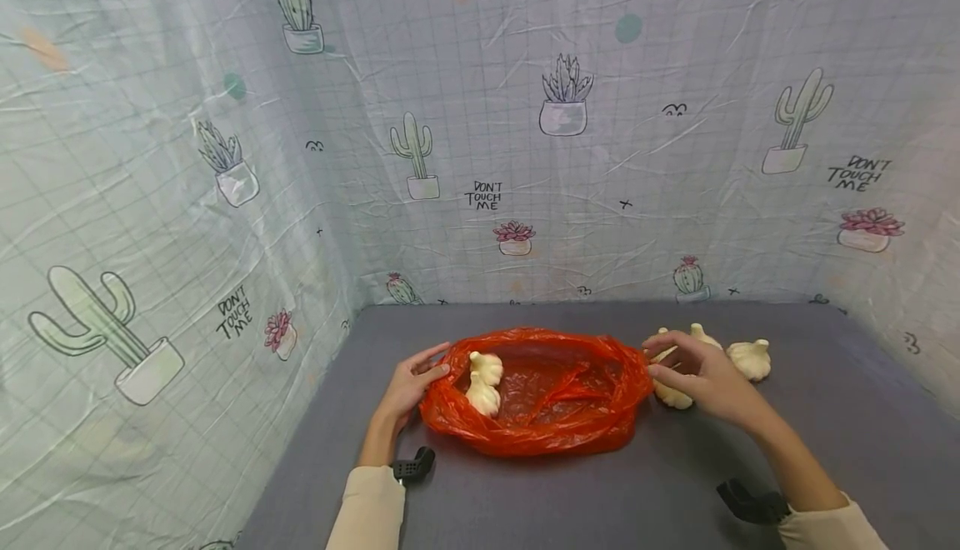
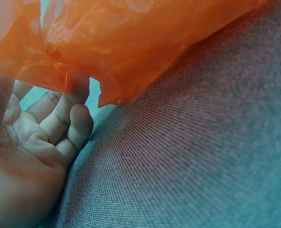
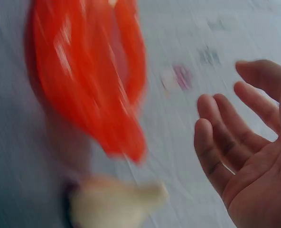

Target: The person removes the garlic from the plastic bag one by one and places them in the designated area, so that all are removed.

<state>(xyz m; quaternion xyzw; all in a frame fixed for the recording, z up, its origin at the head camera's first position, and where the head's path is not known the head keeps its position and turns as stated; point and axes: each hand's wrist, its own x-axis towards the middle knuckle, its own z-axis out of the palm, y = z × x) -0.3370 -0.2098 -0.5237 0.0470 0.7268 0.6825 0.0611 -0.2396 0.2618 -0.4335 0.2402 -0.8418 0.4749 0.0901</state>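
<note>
A red plastic bag (image 1: 525, 442) lies with its mouth spread wide on the table. Two garlic bulbs (image 1: 483, 397) sit inside it at the left end. My left hand (image 1: 406, 385) pinches the bag's left rim, thumb on the inner side; in the left wrist view the orange-looking film (image 2: 126, 42) covers some fingertips. Beyond the bag's right end, my right hand (image 1: 708, 377) hovers above loose garlic bulbs (image 1: 673, 397), partly hiding them. The right wrist view shows that hand (image 3: 254, 156) with loosely spread fingers and nothing in them, apart from the bag and a blurred bulb (image 3: 117, 202).
Another garlic bulb (image 1: 750, 359) lies to the right of my right hand, and one more (image 1: 703, 334) is behind it. The dark grey table (image 1: 525, 500) meets a curtain (image 1: 480, 117) printed with cacti at the back and sides.
</note>
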